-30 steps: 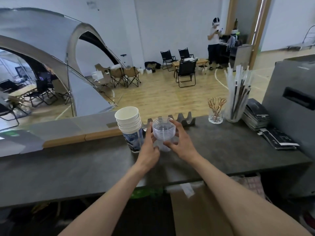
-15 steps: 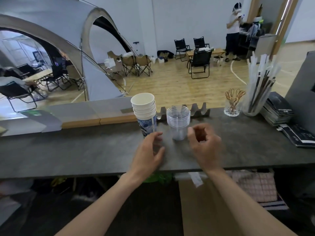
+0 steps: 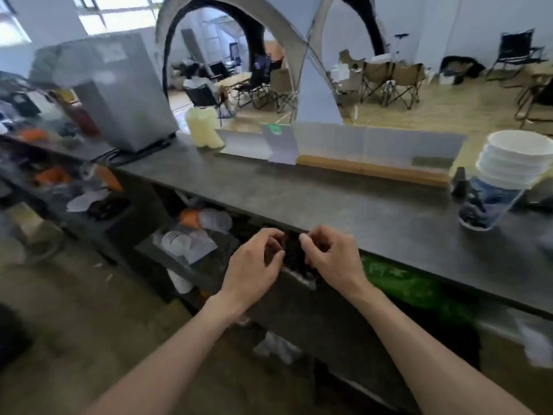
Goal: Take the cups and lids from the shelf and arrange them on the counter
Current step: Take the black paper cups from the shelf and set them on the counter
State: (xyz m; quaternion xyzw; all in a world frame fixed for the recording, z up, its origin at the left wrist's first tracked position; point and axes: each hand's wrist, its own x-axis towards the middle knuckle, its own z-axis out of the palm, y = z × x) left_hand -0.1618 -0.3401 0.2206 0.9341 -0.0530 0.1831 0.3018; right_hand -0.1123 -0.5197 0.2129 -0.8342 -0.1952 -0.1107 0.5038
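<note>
A stack of white paper cups [image 3: 499,178] with a blue print stands on the dark grey counter [image 3: 344,205] at the far right. My left hand [image 3: 253,268] and my right hand [image 3: 329,259] hover side by side just below the counter's front edge, fingers loosely curled, holding nothing. On the shelf [image 3: 176,265] under the counter, to the left of my hands, lie bagged stacks of white lids or cups [image 3: 179,242] and a clear bagged stack [image 3: 214,220]. The clear plastic cups are out of view.
A grey machine [image 3: 119,94] sits at the counter's left end beside a pale yellowish container [image 3: 203,127]. A low clear screen on a wooden strip [image 3: 371,172] runs along the counter's back. A green bag [image 3: 410,286] lies under the counter at right. Blur softens the view.
My view has swung left and down. Both hands let go of the clear cup stack, which stayed on the counter, and dropped below the counter's front edge toward the shelf.
</note>
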